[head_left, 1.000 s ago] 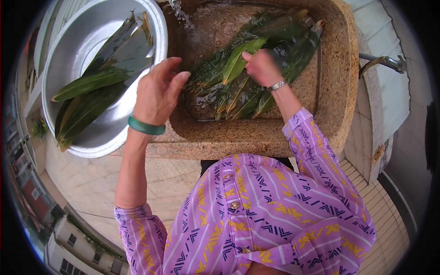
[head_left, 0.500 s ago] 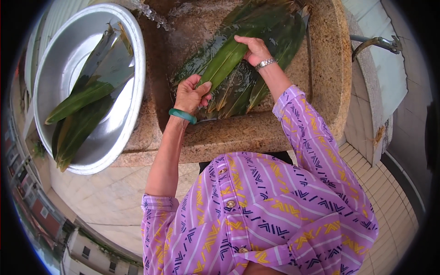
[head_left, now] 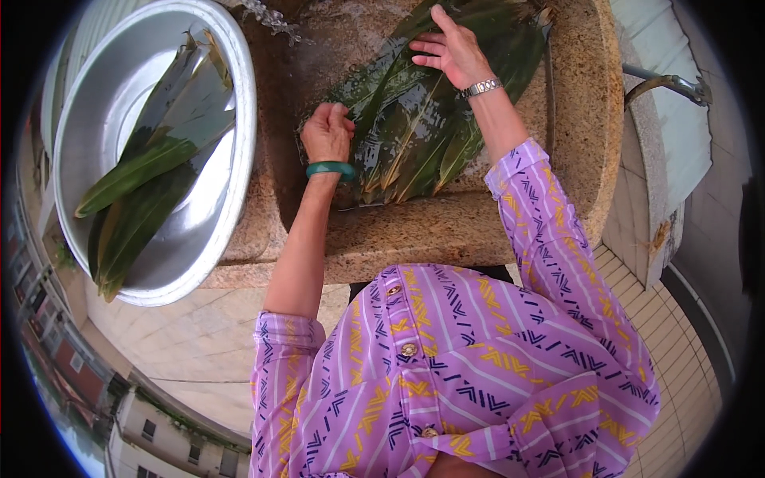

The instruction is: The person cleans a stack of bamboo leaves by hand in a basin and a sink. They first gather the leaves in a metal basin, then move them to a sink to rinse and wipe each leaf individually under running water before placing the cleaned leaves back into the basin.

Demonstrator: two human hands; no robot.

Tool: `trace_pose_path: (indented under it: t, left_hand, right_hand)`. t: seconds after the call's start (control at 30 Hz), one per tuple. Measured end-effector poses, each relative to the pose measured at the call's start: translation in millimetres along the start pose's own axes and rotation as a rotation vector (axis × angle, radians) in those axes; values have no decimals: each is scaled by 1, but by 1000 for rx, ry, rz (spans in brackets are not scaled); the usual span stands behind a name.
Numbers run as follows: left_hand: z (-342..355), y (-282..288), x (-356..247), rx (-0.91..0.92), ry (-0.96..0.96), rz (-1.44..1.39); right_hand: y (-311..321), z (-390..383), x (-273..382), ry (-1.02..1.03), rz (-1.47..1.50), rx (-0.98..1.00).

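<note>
I see the stone sink (head_left: 574, 159) holding wet green leaves (head_left: 422, 119) across its basin. My right hand (head_left: 450, 52) lies flat, fingers spread, on them near the far edge; my left hand (head_left: 327, 134) is curled, gripping their near-left edge.

Purple patterned shirt (head_left: 462, 358) (green bangle (head_left: 330, 169), watch (head_left: 483, 88))
</note>
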State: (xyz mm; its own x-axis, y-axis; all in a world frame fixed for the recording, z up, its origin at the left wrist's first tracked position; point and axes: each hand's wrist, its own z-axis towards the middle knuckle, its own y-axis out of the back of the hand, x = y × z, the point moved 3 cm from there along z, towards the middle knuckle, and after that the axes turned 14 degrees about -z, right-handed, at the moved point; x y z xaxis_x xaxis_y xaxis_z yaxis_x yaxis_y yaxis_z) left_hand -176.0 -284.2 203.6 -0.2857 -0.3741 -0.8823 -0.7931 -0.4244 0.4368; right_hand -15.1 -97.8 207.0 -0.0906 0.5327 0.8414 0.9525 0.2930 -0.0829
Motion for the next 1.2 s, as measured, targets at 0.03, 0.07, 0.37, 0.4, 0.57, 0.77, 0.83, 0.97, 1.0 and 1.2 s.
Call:
trace_pose_path:
  t: [0.03, 0.07, 0.37, 0.4, 0.57, 0.77, 0.83, 0.97, 1.0, 1.2]
  left_hand:
    - [7, 6, 12, -171, 315, -460]
    - [14, 9, 13, -173, 317, -459]
    - [13, -13, 47, 234, 329, 260]
    - [8, -12, 54, 204, 244, 267]
    - [-6, -31, 26, 127, 19, 562]
    - [-2, -30, 79, 128, 168, -87]
    - [5, -14, 84, -51, 120, -147]
    - [17, 4, 61, -213, 177, -224]
    - [17, 7, 62, -260, 171, -156]
    - [-2, -9, 34, -45, 109, -294]
  right_hand:
    - [-3, -4, 5, 66, 12, 10]
    - [1, -1, -4, 8, -106, 5]
    - [-14, -18, -86, -242, -462, -295]
    - [-12, -20, -91, -246, -463, -296]
    - [13, -19, -99, -79, -714, -729]
    - [23, -2, -116, -231, -138, -319]
    - [41, 1, -98, -91, -440, -372]
    - [70, 0, -69, -22, -632, -466]
    - [63, -1, -66, -109, -432, -316]
    - [43, -18, -44, -1, -39, -42]
